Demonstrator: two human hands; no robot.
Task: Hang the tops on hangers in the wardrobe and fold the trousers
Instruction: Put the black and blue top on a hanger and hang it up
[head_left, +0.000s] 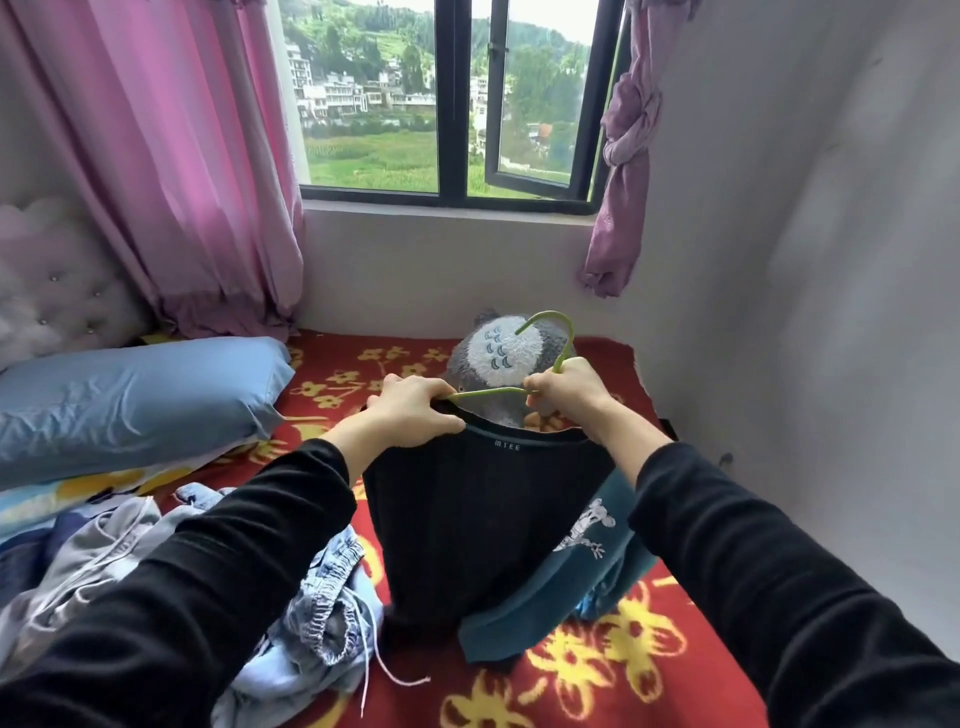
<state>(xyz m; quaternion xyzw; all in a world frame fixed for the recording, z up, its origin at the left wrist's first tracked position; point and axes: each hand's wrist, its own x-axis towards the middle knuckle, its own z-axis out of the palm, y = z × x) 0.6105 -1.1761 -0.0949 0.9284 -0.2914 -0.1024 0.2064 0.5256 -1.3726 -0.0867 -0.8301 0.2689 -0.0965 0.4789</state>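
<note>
Both arms are reaching forward in black sleeves, hands held up level over the bed.

Left hand (415, 410) is gripping the left side of the black top (483, 519) at its collar, fingers curled over the edge, knuckles up.

Right hand (563, 387) is closing round the green hanger (558, 338) just under its hook, which is pointing up and away from me. One hanger arm is running across to the left hand and going in at the neckline. I can't tell whether the right fingers are also pinching collar fabric.

The black top is hanging between my hands, its hem reaching the bedding.

The teal top (561, 587) with a cartoon print is lying just right of it, partly under it. Denim trousers (317, 613) with a white drawstring are lying crumpled to the left, beside a grey garment (104, 540).

The bed is wearing a red blanket (597, 675) with yellow flowers. A blue pillow (135, 395) is sitting far left and a grey plush toy (506, 348) right behind the hanger. Pink curtains (182, 156) are flanking the window (452, 104), which is showing green hills and buildings. A grey wall (805, 260) is running along the right.
</note>
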